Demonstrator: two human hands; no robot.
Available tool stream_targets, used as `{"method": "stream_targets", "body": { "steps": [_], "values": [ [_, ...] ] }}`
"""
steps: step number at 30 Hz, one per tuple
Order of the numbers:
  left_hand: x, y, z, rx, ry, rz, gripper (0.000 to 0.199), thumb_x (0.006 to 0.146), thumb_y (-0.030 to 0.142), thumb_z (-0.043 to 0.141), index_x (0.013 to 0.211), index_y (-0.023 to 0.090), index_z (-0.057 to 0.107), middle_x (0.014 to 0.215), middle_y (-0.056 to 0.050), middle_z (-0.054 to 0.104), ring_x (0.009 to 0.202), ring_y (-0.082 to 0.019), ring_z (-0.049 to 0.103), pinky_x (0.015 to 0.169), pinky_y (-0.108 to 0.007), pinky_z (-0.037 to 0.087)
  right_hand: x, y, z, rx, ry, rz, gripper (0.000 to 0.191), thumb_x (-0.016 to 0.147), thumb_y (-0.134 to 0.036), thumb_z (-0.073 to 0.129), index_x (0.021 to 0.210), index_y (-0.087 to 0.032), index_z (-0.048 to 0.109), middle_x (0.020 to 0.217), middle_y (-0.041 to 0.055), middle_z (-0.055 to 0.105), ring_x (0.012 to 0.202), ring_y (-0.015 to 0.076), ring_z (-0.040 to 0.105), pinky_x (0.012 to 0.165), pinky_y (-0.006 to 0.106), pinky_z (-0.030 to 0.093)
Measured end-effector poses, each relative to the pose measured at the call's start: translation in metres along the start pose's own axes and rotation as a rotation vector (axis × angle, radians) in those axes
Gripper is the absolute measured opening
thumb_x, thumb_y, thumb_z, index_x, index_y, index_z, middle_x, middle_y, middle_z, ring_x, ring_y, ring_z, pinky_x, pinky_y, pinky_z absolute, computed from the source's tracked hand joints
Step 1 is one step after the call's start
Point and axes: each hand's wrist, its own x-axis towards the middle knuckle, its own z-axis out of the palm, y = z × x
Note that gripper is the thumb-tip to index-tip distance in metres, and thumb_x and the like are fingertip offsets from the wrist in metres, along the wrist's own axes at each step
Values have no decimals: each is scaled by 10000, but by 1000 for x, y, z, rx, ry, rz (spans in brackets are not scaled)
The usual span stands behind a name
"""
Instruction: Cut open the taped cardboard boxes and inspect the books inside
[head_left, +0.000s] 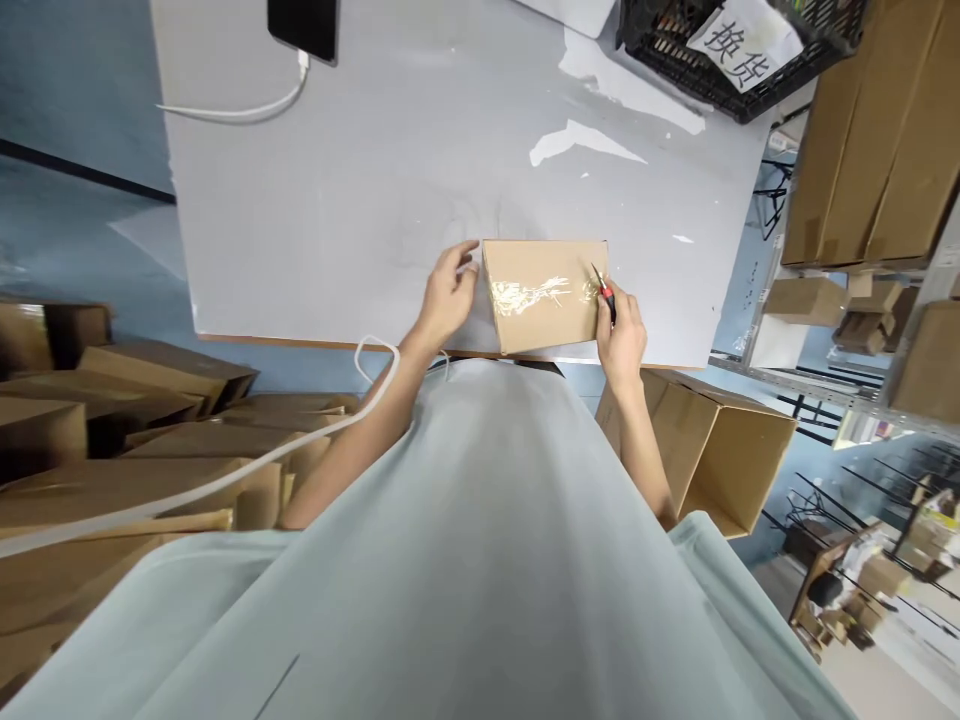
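Observation:
A closed cardboard box (544,320) with shiny clear tape across its top lies at the near edge of the grey-white table (360,200). My left hand (450,292) is beside the box's left side, fingers apart and holding nothing. At the box's right side, my right hand (621,335) grips a small red and black pointed tool (607,294). The tool's thin tip lies over the taped top near the right end; whether it touches the tape I cannot tell.
A black phone (304,25) with a white cable lies at the far left. A black crate (675,50) with a paper sign stands far right. Torn white scraps (581,143) lie on the table. Cardboard boxes (150,480) are at lower left; an open carton (694,440) is at right.

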Motion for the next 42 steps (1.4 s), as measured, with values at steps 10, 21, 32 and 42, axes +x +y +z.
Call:
{"method": "stream_targets", "body": {
  "steps": [10, 21, 32, 42],
  "values": [
    [15, 75, -45, -76, -149, 63, 293, 965, 403, 838, 1234, 286, 850, 1311, -60, 838, 1169, -285, 826, 1126, -462, 690, -27, -41, -17, 111, 52, 186, 558, 1213, -613, 376, 1584, -271, 613, 1264, 137, 821, 1097, 299, 816, 1018, 500, 665],
    [24, 80, -50, -14, -195, 73, 357, 950, 470, 826, 1184, 209, 891, 1236, -51, 884, 1125, -292, 835, 1116, -508, 672, -58, -151, 28, -35, -277, 97, 504, 1214, -396, 485, 1685, -296, 632, 1549, 91, 804, 1454, 298, 770, 1198, 426, 624],
    [19, 89, -50, 16, -186, 55, 266, 979, 319, 834, 1219, 217, 886, 1234, -50, 867, 1118, -276, 813, 1140, -502, 626, -60, -181, 28, -204, -296, 168, 533, 1223, -333, 432, 1732, -257, 573, 1428, 126, 845, 1328, 326, 817, 1142, 463, 635],
    [12, 80, -45, -7, -156, 51, 282, 954, 485, 817, 1172, 324, 894, 1210, -13, 875, 1163, -311, 807, 1133, -492, 639, -60, -206, 27, -366, -380, 246, 469, 1218, -286, 390, 1627, -221, 611, 1168, 151, 881, 1098, 353, 843, 1024, 490, 653]
  ]
}}
